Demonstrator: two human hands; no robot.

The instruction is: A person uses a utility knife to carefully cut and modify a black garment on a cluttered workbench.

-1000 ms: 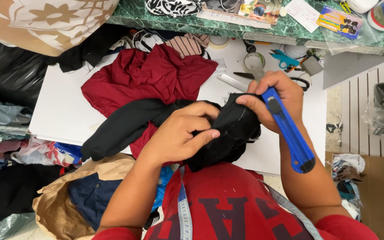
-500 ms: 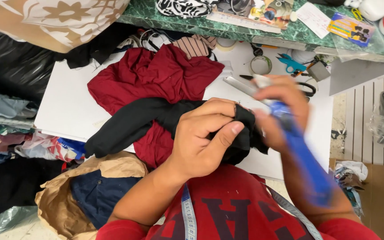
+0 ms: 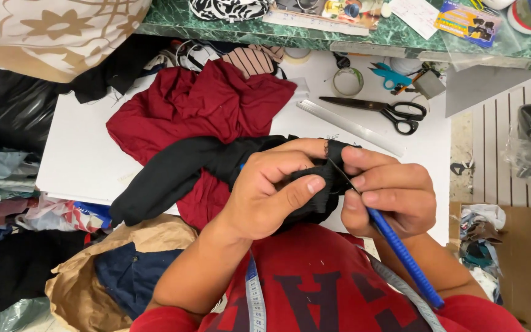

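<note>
My left hand [image 3: 271,190] grips a bunched piece of black cloth [image 3: 173,169] above the white table [image 3: 75,147], thumb pressed on the fabric. My right hand [image 3: 388,190] holds a blue-handled cutter [image 3: 404,255], its thin blade touching the black cloth between my thumbs. The cutter's handle points down toward my red shirt. A long tail of the black cloth drapes left over a dark red garment [image 3: 198,110] lying on the table.
Black-handled scissors [image 3: 394,112], a metal ruler [image 3: 348,126], a tape roll [image 3: 347,80] and small teal scissors [image 3: 389,75] lie at the table's far side. Fabric piles and a brown paper bag [image 3: 87,276] sit left. A tape measure [image 3: 254,301] hangs from my neck.
My right hand turned the cutter from pointing up and away to blade-first against the cloth, handle now toward me. Both hands came closer together on the black cloth.
</note>
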